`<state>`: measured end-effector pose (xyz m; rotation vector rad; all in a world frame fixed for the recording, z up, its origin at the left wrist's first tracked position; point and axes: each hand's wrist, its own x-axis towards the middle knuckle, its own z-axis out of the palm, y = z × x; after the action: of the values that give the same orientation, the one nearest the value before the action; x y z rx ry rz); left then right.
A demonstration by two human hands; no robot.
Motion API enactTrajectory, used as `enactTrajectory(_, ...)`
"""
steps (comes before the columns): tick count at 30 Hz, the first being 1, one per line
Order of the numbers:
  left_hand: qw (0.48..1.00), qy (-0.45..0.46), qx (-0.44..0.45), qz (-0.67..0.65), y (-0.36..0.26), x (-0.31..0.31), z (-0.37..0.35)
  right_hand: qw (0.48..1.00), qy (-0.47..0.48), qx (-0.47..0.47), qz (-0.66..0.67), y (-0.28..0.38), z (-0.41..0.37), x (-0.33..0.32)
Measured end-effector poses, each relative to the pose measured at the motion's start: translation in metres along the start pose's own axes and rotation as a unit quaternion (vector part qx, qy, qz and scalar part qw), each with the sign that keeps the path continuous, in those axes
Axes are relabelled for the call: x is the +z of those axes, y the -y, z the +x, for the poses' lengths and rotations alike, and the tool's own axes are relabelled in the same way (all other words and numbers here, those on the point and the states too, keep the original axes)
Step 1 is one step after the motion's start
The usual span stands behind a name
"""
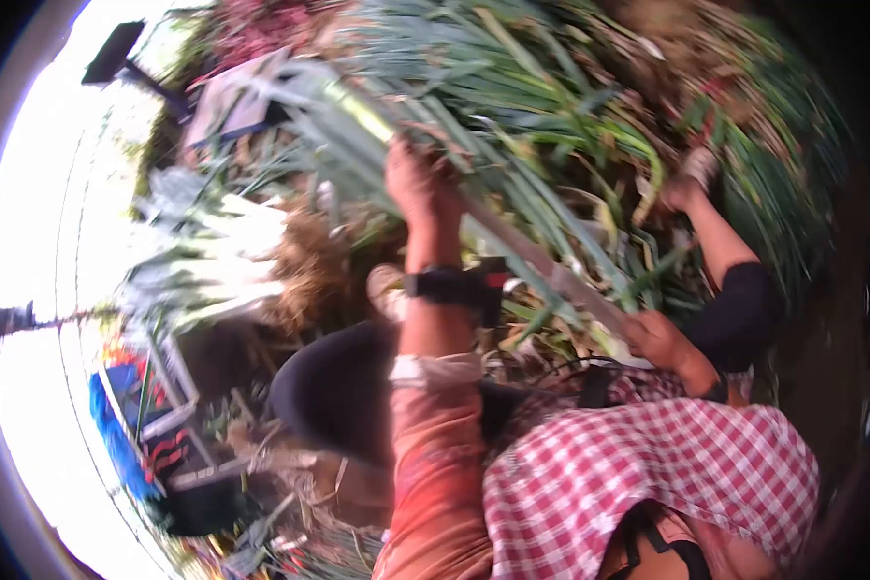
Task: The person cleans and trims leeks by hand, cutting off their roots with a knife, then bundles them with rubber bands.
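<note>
Fingers: the fingers (399, 162) of the left hand (414, 184) are seen curled round a leek stalk (541, 266); the grip is read as closed, though the picture is blurred.
Right hand: not seen in this view.
Held thing: the leek stalk is held high in the middle of the view, slanting from upper left to lower right, with its green leaves lost in the heap above.
Wrist: a black wrist band (440, 285) with a small red patch is worn just below the hand; any writing on it is too blurred to be read.
Arm: an orange sleeve (435, 464) is seen rising from the bottom edge, with a pale cuff at its end.
Other person, near hand: the lower end of the same stalk is gripped by a co-worker's hand (655, 338).
Other person, far hand: a second hand (684, 188) is sunk among the leaves at upper right.
Other person, clothing: a red and white checked shirt (648, 474) and a black sleeve (739, 314) are worn.
Heap: a mass of green leek leaves (512, 87) fills the upper middle and right.
White shafts: a bundle of pale leek shafts (222, 261) with brown roots lies to the left, well apart from the held stalk.
Crates: blue and red crates (130, 425) are stacked at lower left; red marks on them cannot be read.
</note>
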<state>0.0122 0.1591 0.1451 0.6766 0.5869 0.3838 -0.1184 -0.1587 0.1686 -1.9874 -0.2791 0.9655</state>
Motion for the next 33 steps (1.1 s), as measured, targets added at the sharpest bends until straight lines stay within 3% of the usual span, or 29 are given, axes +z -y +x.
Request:
enactTrajectory(2, 0.997, 0.024, 0.067, -0.004, -0.046, 0.013, -0.005, 0.990, -0.023, 0.014, -0.136, -0.043, -0.005, -0.001)
enactTrajectory(4, 0.990, 0.041, 0.132, 0.042, -0.090, 0.019, 0.003, 0.995, -0.048, 0.091, -0.005, -0.045, -0.002, 0.004)
enactTrajectory(8, 0.962, 0.018, 0.264, 0.061, -0.166, 0.030, 0.002, 0.991, -0.075, -0.014, -0.109, -0.044, 0.028, -0.007)
enactTrajectory(9, 0.945, -0.027, 0.309, 0.102, -0.188, 0.024, 0.003, 0.992, -0.075, -0.012, -0.105, -0.047, 0.031, -0.008)
enactTrajectory(12, 0.933, -0.096, 0.333, 0.096, -0.263, -0.025, 0.016, 0.995, -0.063, 0.017, -0.081, -0.033, 0.035, -0.003)
enactTrajectory(13, 0.927, -0.079, 0.334, 0.149, -0.287, -0.062, 0.033, 0.994, -0.067, 0.018, -0.090, -0.032, 0.037, -0.002)
enactTrajectory(14, 0.856, -0.092, 0.314, 0.400, -0.299, -0.096, 0.031, 0.992, -0.074, 0.017, -0.098, -0.031, 0.037, -0.003)
enactTrajectory(15, 0.612, -0.147, 0.289, 0.722, -0.311, -0.130, 0.028, 0.994, -0.070, 0.039, -0.079, -0.024, 0.037, -0.002)
enactTrajectory(16, 0.398, -0.161, 0.292, 0.855, -0.324, -0.164, 0.025, 0.993, -0.074, 0.043, -0.078, -0.026, 0.038, -0.004)
enactTrajectory(17, 0.324, -0.057, 0.425, 0.843, -0.320, -0.214, 0.029, 0.992, -0.069, 0.036, -0.103, -0.029, 0.041, -0.006)
enactTrajectory(18, 0.373, -0.053, 0.345, 0.860, -0.314, -0.222, 0.021, 0.989, -0.065, 0.030, -0.127, -0.031, 0.043, -0.008)
enactTrajectory(19, 0.575, -0.059, 0.282, 0.766, -0.303, -0.223, 0.014, 0.987, -0.057, 0.032, -0.149, -0.025, 0.046, -0.009)
enactTrajectory(20, 0.668, -0.048, 0.233, 0.705, -0.297, -0.221, 0.014, 0.983, -0.050, 0.039, -0.171, -0.020, 0.050, -0.011)
enactTrajectory(21, 0.750, -0.048, 0.185, 0.634, -0.292, -0.224, 0.018, 0.979, -0.045, 0.010, -0.199, -0.030, 0.056, -0.013)
enactTrajectory(23, 0.840, 0.016, 0.195, 0.506, -0.314, -0.224, 0.038, 0.947, -0.001, 0.033, -0.320, -0.052, 0.067, -0.020)
enactTrajectory(26, 0.878, 0.079, 0.217, 0.418, -0.305, -0.118, 0.014, 0.849, 0.144, 0.139, -0.490, -0.048, 0.069, -0.016)
enactTrajectory(27, 0.932, 0.145, 0.162, 0.291, -0.301, -0.081, -0.011, 0.803, 0.180, 0.149, -0.548, -0.048, 0.077, -0.010)
enactTrajectory(28, 0.961, 0.201, 0.104, 0.158, -0.291, -0.050, -0.039, 0.835, 0.132, 0.087, -0.527, -0.068, 0.084, -0.008)
enactTrajectory(30, 0.933, 0.351, 0.006, 0.076, -0.264, -0.021, -0.071, 0.860, 0.121, 0.106, -0.484, -0.040, 0.108, -0.006)
enactTrajectory(31, 0.942, 0.314, 0.032, 0.112, -0.249, -0.016, -0.079, 0.905, 0.038, 0.016, -0.423, -0.041, 0.119, -0.002)
enactTrajectory(32, 0.948, 0.275, 0.054, 0.149, -0.233, -0.011, -0.088, 0.929, -0.013, -0.008, -0.370, -0.035, 0.132, 0.004)
enactTrajectory(33, 0.905, 0.236, 0.133, 0.328, -0.215, -0.002, -0.101, 0.947, -0.062, -0.034, -0.312, -0.026, 0.145, 0.013)
